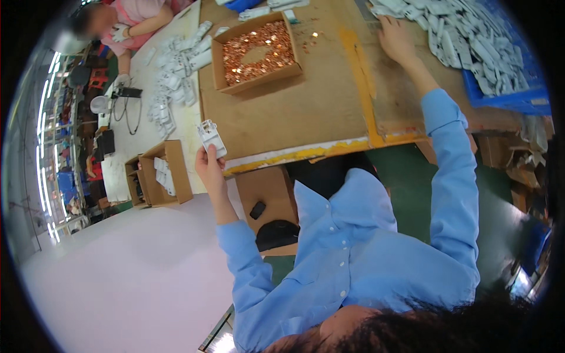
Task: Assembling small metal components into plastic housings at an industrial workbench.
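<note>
Between the thumb and fingers of my left hand (209,169) is a white plastic housing (212,139), raised near the bench's front edge. It has a small recessed part at its top end. My right arm is stretched far forward. My right hand (398,42) lies low over the bench with its fingers extended, at the near left edge of a large heap of white plastic housings (450,41). Its fingertips are small in view, and I see nothing held in them. A cardboard box of small copper-coloured metal pieces (259,54) stands on the bench between my hands.
A blue crate (512,101) holds part of the heap on the right. More white housings (173,76) lie spread on the pale table at left, near a co-worker (141,17) in pink with gloves. A cardboard box (176,170) with white parts stands at the table's near edge.
</note>
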`<state>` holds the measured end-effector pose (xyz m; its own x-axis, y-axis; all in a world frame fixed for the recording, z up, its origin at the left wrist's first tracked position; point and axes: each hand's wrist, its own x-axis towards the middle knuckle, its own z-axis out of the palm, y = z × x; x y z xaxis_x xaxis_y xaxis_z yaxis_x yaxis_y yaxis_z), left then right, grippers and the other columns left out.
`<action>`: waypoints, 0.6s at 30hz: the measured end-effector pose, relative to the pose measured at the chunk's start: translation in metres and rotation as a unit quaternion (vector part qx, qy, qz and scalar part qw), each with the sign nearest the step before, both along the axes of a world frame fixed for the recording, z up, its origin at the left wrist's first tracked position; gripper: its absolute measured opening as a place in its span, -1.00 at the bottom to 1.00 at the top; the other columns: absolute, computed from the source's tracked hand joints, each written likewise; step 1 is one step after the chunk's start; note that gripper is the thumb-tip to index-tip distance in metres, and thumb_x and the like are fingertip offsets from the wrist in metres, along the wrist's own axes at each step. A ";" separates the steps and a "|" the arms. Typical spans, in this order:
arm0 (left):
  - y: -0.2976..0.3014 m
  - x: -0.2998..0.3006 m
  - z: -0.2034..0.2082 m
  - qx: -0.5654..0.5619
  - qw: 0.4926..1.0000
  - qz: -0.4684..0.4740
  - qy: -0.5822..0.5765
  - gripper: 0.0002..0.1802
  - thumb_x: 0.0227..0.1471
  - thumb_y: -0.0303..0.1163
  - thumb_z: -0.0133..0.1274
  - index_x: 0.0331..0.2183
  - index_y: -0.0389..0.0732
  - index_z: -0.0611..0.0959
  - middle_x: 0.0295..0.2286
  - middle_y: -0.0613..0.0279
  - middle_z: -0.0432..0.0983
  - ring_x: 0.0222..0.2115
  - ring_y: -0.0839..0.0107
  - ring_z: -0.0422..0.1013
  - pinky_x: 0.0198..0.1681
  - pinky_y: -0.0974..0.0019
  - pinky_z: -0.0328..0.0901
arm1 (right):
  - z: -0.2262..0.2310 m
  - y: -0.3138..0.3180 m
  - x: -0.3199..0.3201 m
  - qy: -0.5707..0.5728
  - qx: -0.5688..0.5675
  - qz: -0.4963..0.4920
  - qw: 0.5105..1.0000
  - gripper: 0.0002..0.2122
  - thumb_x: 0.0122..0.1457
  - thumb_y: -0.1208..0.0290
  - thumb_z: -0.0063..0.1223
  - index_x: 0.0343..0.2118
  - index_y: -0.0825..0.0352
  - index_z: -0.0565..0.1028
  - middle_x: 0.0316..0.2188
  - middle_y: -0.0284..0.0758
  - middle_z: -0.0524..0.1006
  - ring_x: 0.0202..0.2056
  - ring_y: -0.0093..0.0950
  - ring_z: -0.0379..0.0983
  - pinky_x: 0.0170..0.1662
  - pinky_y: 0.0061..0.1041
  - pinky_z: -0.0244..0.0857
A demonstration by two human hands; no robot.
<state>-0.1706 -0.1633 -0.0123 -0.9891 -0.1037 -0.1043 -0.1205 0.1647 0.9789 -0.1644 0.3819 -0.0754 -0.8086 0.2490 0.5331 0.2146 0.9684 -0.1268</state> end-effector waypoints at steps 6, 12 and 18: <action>-0.033 -0.123 -0.011 -0.091 0.992 0.069 0.047 -0.71 0.10 -0.28 0.10 -0.25 -0.33 0.55 -0.53 0.34 0.48 -0.66 0.63 0.32 -0.62 0.55 0.19 | 0.005 0.018 -0.012 -0.097 0.003 -0.004 0.995 -0.76 0.09 0.45 -0.03 -0.15 0.33 0.42 -0.17 -0.20 0.45 -0.09 -0.19 0.37 -0.10 -0.21 0.34; -0.049 -0.217 -0.014 -0.157 0.979 0.099 0.085 -0.58 0.03 -0.30 0.16 -0.18 -0.44 0.50 -0.51 0.18 0.51 -0.60 0.53 0.44 -0.58 0.51 0.29 | 0.026 0.016 -0.007 -0.073 0.010 0.049 0.996 -0.75 0.07 0.50 0.00 -0.15 0.30 0.40 -0.20 -0.21 0.46 -0.12 -0.21 0.37 -0.12 -0.24 0.32; -0.052 -0.220 -0.033 -0.206 0.930 0.168 0.254 -0.39 -0.02 -0.36 0.19 0.01 -0.44 0.35 -0.15 -0.05 0.42 -0.32 0.36 0.48 -0.28 0.31 0.37 | 0.034 -0.017 0.008 -0.057 -0.001 0.111 0.992 -0.87 0.12 0.46 -0.02 -0.27 0.30 0.41 -0.30 -0.24 0.43 -0.18 -0.22 0.38 -0.19 -0.25 0.29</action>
